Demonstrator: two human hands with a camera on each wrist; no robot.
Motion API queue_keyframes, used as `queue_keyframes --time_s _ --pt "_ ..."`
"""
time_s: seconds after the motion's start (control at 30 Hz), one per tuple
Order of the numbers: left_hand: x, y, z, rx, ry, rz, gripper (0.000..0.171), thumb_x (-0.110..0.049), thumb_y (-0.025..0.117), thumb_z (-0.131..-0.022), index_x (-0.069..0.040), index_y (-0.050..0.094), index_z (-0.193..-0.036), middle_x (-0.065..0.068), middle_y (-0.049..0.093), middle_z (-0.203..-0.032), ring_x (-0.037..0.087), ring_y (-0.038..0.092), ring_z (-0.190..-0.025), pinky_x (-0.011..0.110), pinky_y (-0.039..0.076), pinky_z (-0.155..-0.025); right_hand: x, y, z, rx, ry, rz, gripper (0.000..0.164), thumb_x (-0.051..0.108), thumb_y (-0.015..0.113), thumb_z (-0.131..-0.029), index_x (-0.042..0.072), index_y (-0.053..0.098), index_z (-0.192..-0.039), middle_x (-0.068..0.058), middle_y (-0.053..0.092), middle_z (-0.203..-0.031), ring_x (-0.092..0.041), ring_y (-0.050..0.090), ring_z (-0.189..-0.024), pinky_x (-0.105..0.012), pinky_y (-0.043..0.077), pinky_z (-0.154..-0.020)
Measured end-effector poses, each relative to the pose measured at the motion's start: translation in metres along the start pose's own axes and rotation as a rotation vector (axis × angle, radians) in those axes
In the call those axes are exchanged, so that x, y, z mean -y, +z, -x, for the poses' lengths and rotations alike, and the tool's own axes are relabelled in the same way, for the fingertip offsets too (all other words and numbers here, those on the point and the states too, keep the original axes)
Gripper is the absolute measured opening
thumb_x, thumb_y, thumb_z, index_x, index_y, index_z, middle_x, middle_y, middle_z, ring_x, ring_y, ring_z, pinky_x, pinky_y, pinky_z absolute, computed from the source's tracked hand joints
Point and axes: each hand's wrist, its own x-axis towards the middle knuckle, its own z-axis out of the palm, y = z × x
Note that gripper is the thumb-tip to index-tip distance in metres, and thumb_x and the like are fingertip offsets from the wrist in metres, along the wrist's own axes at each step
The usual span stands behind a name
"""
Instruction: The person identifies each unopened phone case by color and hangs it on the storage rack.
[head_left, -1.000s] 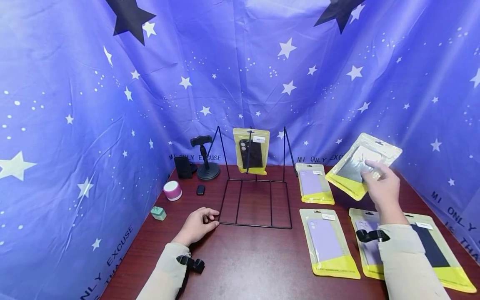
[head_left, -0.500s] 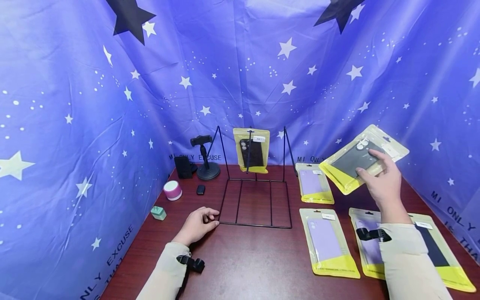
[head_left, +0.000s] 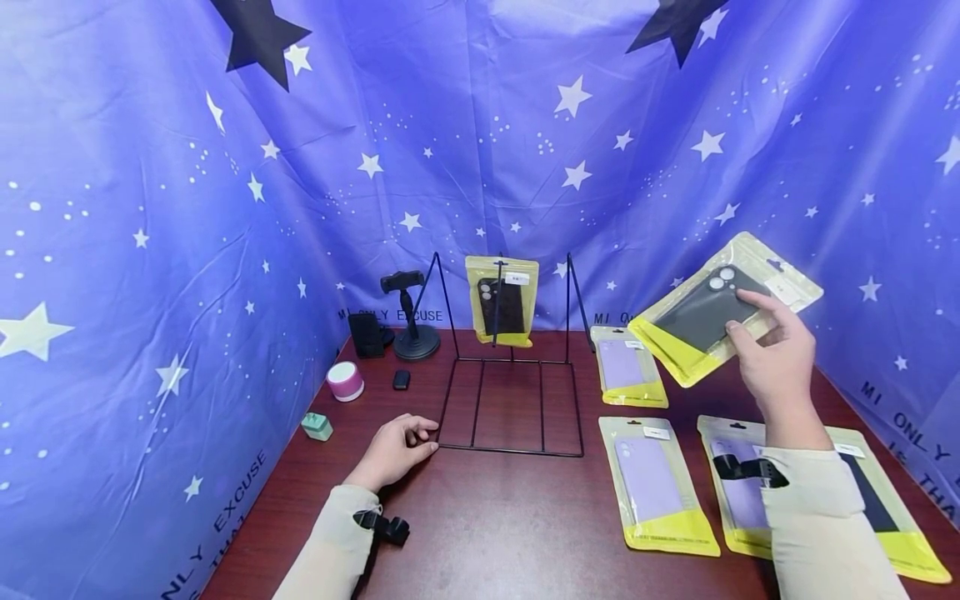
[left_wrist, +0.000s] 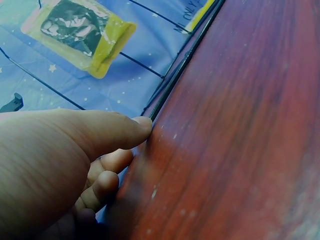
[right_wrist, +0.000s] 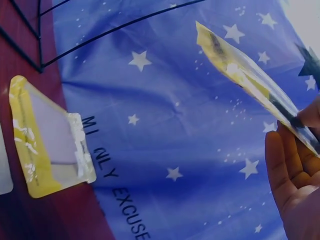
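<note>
My right hand holds up a yellow-and-clear pouch with a dark grey phone case inside, thumb and fingers pinching its right side. In the right wrist view that pouch shows nearly edge-on, tilted. My left hand grips the front left corner of a black wire display rack; in the left wrist view the thumb presses at the wire's end and the other fingers curl beneath. A pouch with a black phone case hangs upright from the rack's middle hook.
Pouches with lilac cases lie right of the rack, one farther back. A pouch with a dark case is partly under my right sleeve. At left stand a phone stand, a pink-white round item and a green block.
My right hand has raised the pouch slightly and turned it, so the case's camera rings now face the head camera. The left hand has stayed at the rack corner.
</note>
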Motion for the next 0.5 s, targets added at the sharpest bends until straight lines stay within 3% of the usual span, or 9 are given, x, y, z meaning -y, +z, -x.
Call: queue_keyframes --time_s 0.23,0.37,0.5 --pt "0.003 0.001 -0.001 -0.001 0.009 0.004 0.026 -0.016 0.086 -0.088 -0.02 0.079 -0.112 -0.009 0.061 -0.088 0.009 0.055 -0.077 0.027 0.047 -0.072 0.014 0.006 0.004 0.066 -0.08 -0.021 0.049 -0.021 0.063 -0.086 -0.008 0.065 -0.134 -0.012 0.068 -0.107 -0.013 0.07 -0.087 -0.016 0.056 -0.068" --pt "0.004 0.001 -0.001 0.004 0.003 0.005 0.026 -0.016 0.086 -0.088 -0.021 0.079 -0.112 -0.01 0.061 -0.089 0.009 0.055 -0.077 0.028 0.047 -0.072 0.023 0.009 0.007 0.076 -0.097 0.026 0.051 -0.019 0.065 -0.086 -0.005 0.066 -0.135 -0.01 0.069 -0.102 -0.011 0.068 -0.08 -0.014 0.053 -0.06" --pt "0.004 0.001 -0.001 0.007 -0.002 0.006 0.026 -0.016 0.087 -0.088 -0.021 0.079 -0.112 -0.009 0.061 -0.089 0.01 0.055 -0.077 0.028 0.047 -0.072 0.032 0.013 0.009 0.096 -0.135 -0.038 0.052 -0.021 0.063 -0.085 -0.009 0.064 -0.135 -0.013 0.069 -0.11 -0.014 0.068 -0.086 -0.015 0.054 -0.064"
